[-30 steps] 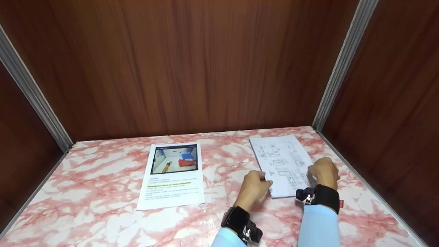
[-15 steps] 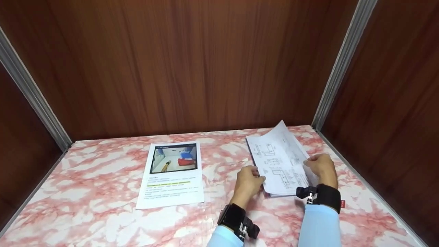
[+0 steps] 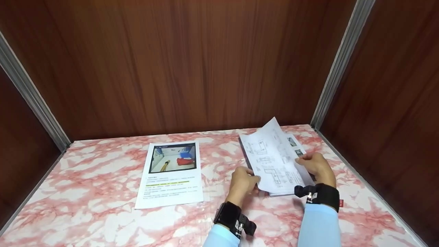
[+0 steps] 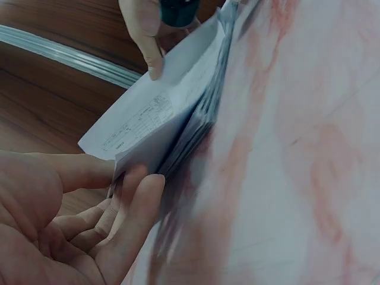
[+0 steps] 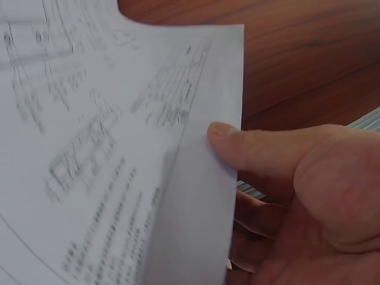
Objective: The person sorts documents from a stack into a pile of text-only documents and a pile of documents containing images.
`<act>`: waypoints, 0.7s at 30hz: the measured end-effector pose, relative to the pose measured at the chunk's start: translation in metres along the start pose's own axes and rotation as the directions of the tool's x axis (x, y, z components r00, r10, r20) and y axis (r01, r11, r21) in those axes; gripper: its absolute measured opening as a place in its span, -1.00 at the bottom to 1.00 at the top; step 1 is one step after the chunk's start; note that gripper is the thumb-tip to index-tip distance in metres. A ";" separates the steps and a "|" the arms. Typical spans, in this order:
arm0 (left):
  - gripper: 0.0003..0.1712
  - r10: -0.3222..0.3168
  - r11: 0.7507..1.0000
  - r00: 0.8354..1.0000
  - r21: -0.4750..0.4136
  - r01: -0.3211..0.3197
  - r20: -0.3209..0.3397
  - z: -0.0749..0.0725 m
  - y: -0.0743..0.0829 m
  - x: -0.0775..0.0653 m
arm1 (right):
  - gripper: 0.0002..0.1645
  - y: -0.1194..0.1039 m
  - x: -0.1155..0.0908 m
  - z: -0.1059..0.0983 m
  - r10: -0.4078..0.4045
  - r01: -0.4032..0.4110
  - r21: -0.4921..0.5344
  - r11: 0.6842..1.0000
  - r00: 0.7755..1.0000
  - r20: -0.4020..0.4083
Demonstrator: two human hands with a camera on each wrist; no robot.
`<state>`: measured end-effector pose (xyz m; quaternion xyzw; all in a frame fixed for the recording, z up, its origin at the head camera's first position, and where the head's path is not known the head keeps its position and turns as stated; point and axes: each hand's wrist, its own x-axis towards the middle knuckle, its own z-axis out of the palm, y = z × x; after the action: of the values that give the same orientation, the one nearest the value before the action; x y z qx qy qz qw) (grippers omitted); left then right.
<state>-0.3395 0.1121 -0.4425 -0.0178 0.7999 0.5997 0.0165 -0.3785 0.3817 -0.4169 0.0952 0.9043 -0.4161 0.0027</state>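
Observation:
Both hands hold a white sheet of paper (image 3: 271, 157) printed with line drawings, raised and tilted over a paper stack (image 3: 299, 138). My left hand (image 3: 242, 183) pinches the sheet's lower left edge; in the left wrist view, its thumb and fingers (image 4: 142, 196) lie at the paper's near corner, beside the layered edges of the stack. On the opposite side, my right hand (image 3: 317, 168) pinches the right edge, its thumb (image 5: 228, 139) flat on the printed face in the right wrist view. The sheet's far corner curls upward. Small photos show on the page uncovered beneath it.
To the left on the red-and-white marbled table (image 3: 92, 192) lies another printed sheet (image 3: 171, 192) with a colour photo and a yellow highlighted line. Brown wood-grain panels (image 3: 192, 68) enclose the back and sides, with metal posts (image 3: 337, 65) at the corners.
The top sheet, flat on the stack a second ago, is now lifted and shifted left, uncovering photos on the page below. Both hands have moved slightly left with it.

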 end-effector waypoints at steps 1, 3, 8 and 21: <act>-0.95 0.010 1.000 1.000 0.018 -0.010 -0.009 -0.002 0.000 0.000 | -0.49 0.000 0.000 0.001 0.006 -0.006 0.012 1.000 1.000 0.006; -0.95 0.032 0.998 0.999 0.058 -0.030 -0.032 -0.004 0.000 0.000 | -0.48 0.001 0.001 0.002 0.003 -0.003 0.022 1.000 1.000 0.005; -0.95 0.073 0.989 0.996 0.132 -0.066 -0.046 -0.008 -0.001 0.000 | -0.47 0.004 0.003 0.003 -0.023 0.023 0.016 1.000 1.000 0.010; -0.75 0.044 0.989 0.998 0.146 -0.036 -0.050 -0.008 -0.004 0.004 | -0.27 0.004 0.000 0.003 0.094 -0.095 0.012 0.995 0.992 0.084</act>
<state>-0.3432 0.1031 -0.4446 -0.0164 0.8416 0.5396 -0.0155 -0.3777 0.3820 -0.4213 0.1205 0.8946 -0.4262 0.0594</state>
